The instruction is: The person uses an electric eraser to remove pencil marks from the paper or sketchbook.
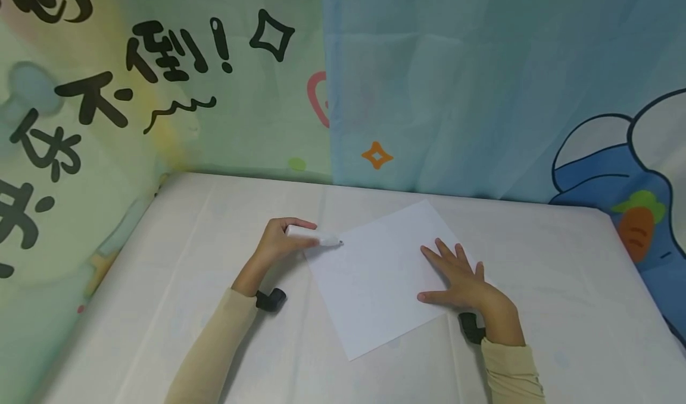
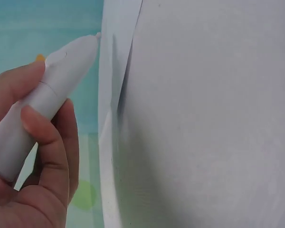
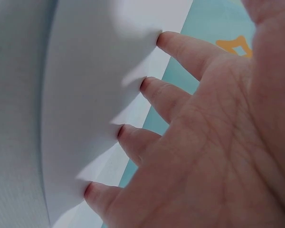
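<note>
A white sheet of paper (image 1: 375, 285) lies at a slant on the table. My left hand (image 1: 286, 237) grips a thick white pen-like tool (image 1: 305, 233) between thumb and fingers. In the left wrist view, that tool (image 2: 61, 76) has a seam across its body and tapers to a small narrow tip. In the head view the tip shows dark and points right, close over the paper's left corner. My right hand (image 1: 458, 279) rests on the paper's right side with its fingers spread. The right wrist view shows its fingertips (image 3: 164, 39) pressing on the sheet (image 3: 90, 95).
A white cloth (image 1: 257, 356) covers the table. Printed curtains (image 1: 455, 82) hang behind the table and along its left side. Black wrist cameras (image 1: 271, 300) sit on both wrists, close to the tabletop.
</note>
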A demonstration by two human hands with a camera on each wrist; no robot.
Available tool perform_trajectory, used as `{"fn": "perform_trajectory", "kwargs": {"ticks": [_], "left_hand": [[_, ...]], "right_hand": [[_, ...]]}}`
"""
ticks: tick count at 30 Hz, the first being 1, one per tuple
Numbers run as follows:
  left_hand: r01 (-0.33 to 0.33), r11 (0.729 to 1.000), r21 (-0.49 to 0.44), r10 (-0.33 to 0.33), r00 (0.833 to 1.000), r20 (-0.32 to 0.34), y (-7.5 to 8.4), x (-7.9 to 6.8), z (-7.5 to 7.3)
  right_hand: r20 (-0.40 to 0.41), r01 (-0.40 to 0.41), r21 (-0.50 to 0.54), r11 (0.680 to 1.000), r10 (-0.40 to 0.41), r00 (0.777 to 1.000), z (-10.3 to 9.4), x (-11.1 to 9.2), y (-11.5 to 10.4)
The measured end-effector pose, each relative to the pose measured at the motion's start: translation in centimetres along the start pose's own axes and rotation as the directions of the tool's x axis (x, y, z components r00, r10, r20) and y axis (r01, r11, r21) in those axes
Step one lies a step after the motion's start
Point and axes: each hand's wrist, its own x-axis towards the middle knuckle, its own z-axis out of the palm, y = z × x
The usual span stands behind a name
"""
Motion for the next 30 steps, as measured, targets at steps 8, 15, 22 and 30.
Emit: {"fn": "perform_trajectory", "kwargs": {"ticks": [8, 15, 22, 30], "left_hand": [[0.030, 0.999, -0.022, -0.029, 0.999, 0.041, -0.43, 0.08, 0.12], [0.032, 0.995, -0.098, -0.021, 0.994, 0.110, -0.91, 0.00, 0.18], [0.083, 0.946, -0.315, -0.022, 0.981, 0.193, -0.83, 0.01, 0.32], [0.085, 0.945, -0.315, -0.041, 0.989, 0.144, -0.76, -0.12, 0.32]], "right_hand": [[-0.014, -0.005, -0.018, 1.000, 0.004, 1.000, 0.05, 0.01, -0.11], [-0.016, -0.012, -0.021, 1.000, 0.012, 1.000, 0.05, -0.04, -0.22], [-0.016, -0.020, -0.028, 0.999, 0.020, 1.000, 0.10, 0.05, -0.17], [-0.019, -0.016, -0.042, 0.999, 0.015, 1.000, 0.06, 0.13, -0.03]]}}
